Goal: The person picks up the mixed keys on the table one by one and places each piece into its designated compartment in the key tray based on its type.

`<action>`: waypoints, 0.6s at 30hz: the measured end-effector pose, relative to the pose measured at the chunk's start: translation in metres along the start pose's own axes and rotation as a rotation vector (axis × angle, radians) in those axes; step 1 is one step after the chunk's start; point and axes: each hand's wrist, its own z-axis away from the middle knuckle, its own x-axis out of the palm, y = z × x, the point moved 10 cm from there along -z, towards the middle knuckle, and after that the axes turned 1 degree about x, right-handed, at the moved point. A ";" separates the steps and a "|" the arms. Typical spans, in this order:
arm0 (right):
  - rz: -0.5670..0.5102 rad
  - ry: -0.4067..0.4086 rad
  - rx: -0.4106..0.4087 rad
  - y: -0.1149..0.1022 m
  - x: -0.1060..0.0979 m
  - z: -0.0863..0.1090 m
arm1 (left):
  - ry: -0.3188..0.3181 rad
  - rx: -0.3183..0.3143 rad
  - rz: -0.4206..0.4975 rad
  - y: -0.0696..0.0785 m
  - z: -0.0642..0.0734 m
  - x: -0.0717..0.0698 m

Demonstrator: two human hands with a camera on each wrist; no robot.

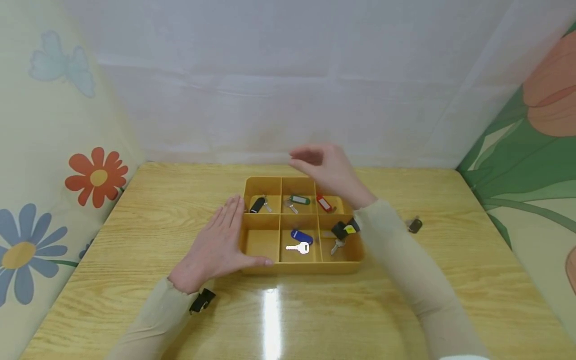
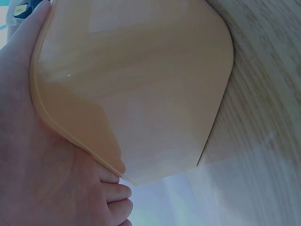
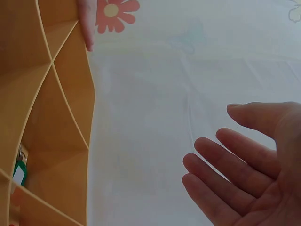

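A yellow-orange six-compartment tray [image 1: 301, 268] lies on the table. My left hand [image 1: 216, 245] is spread at its left corner, with straight fingers along the left wall and the thumb over the front rim. My right hand [image 1: 326, 167], holding nothing, hovers over the back row with loosely bent fingers. Across the back row lie keys with a black tag [image 1: 258, 205], a green tag [image 1: 300, 200] and a red tag [image 1: 324, 203]. In the front middle compartment, a blue tag [image 1: 302, 237] lies beside a bright key [image 1: 299, 248]. A key [image 1: 336, 246] is in the front right compartment.
A key with a black tag [image 1: 416, 226] lies on the wooden table [image 1: 450, 280] right of the tray. A black-and-yellow piece [image 1: 345, 229] shows beside the right sleeve. White cloth [image 1: 225, 100] stands behind, with flower-patterned panels at both sides.
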 end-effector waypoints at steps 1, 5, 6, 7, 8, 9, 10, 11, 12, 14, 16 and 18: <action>0.002 0.004 0.002 0.001 -0.002 0.001 | 0.001 0.001 0.001 0.000 0.000 0.000; -0.002 0.016 0.010 0.006 -0.008 0.006 | 0.005 0.006 -0.003 0.000 0.000 0.001; -0.006 0.020 0.010 0.007 -0.010 0.007 | 0.006 0.006 -0.004 0.000 -0.001 0.001; -0.009 0.025 0.011 0.008 -0.012 0.009 | 0.006 0.007 -0.004 0.000 -0.001 0.001; -0.011 0.028 0.012 0.009 -0.013 0.010 | 0.005 0.006 -0.005 0.000 -0.001 0.001; -0.011 0.032 0.013 0.010 -0.015 0.011 | 0.005 0.006 -0.004 0.000 -0.001 0.001; -0.011 0.036 0.015 0.012 -0.017 0.012 | 0.005 0.007 -0.003 0.000 -0.001 0.001; -0.010 0.038 0.017 0.013 -0.018 0.013 | 0.004 0.006 -0.003 0.000 -0.001 0.001; -0.009 0.041 0.020 0.014 -0.019 0.015 | 0.002 0.005 -0.004 0.000 -0.001 0.001; -0.004 0.044 0.025 0.017 -0.022 0.017 | 0.007 0.008 -0.002 0.000 -0.001 0.000; -0.001 0.050 0.031 0.020 -0.024 0.019 | 0.009 0.007 0.001 0.000 -0.001 0.000; 0.003 0.057 0.040 0.022 -0.027 0.022 | 0.011 0.009 0.004 0.001 0.000 0.000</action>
